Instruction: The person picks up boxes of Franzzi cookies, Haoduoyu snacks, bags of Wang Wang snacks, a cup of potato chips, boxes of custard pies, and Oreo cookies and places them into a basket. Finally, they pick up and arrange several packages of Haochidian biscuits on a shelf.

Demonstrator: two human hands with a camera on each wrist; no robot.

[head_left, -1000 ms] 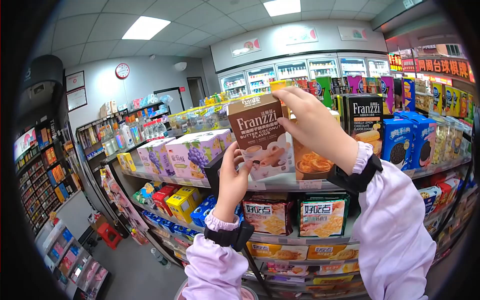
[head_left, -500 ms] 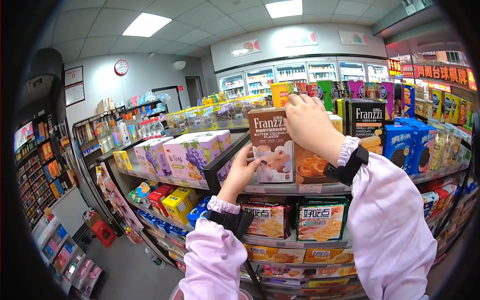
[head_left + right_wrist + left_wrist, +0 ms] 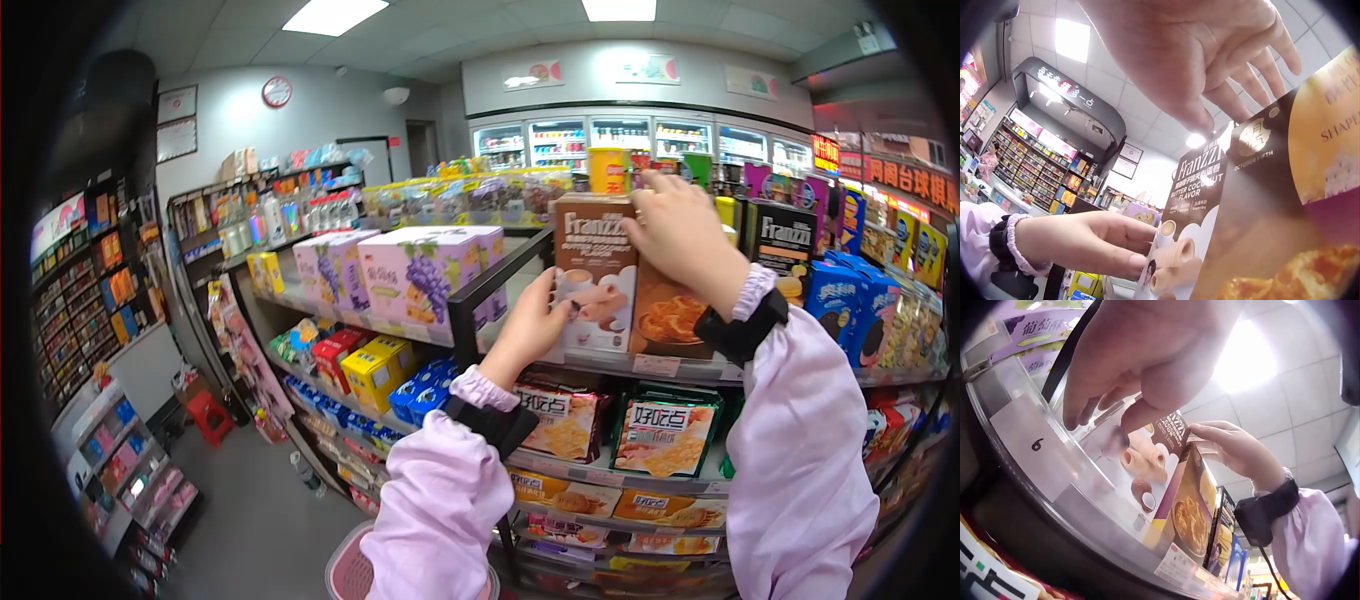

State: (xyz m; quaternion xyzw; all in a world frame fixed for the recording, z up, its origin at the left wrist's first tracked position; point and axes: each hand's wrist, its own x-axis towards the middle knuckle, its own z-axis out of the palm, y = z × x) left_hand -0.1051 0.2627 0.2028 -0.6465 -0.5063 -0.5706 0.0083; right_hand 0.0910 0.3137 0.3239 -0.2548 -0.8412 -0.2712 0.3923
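A brown Franzzi butter coconut cookie box (image 3: 592,300) stands upright on the top shelf, beside another brown box with a food picture (image 3: 675,312). My left hand (image 3: 530,325) holds the Franzzi box low at its left edge, thumb on the front and fingers around the side. Over the top edge lies my right hand (image 3: 680,235); its fingers (image 3: 1267,72) are straight and its thumb is at the upper front corner. In the left wrist view, the left thumb (image 3: 1141,415) overlaps the rolls printed on the box front (image 3: 1147,459).
A black shelf post (image 3: 465,330) rises just left of my left hand. Purple grape boxes (image 3: 420,275) stand beyond it. On the right are a black Franzzi box (image 3: 785,240) and blue Oreo boxes (image 3: 835,300). Biscuit packs (image 3: 665,435) fill the shelf below. A pink basket (image 3: 350,570) is low down.
The Franzzi box came down from a raised, tilted position to upright on the shelf. Both hands went with it, the right fingers staying over its top. The head view has shifted slightly.
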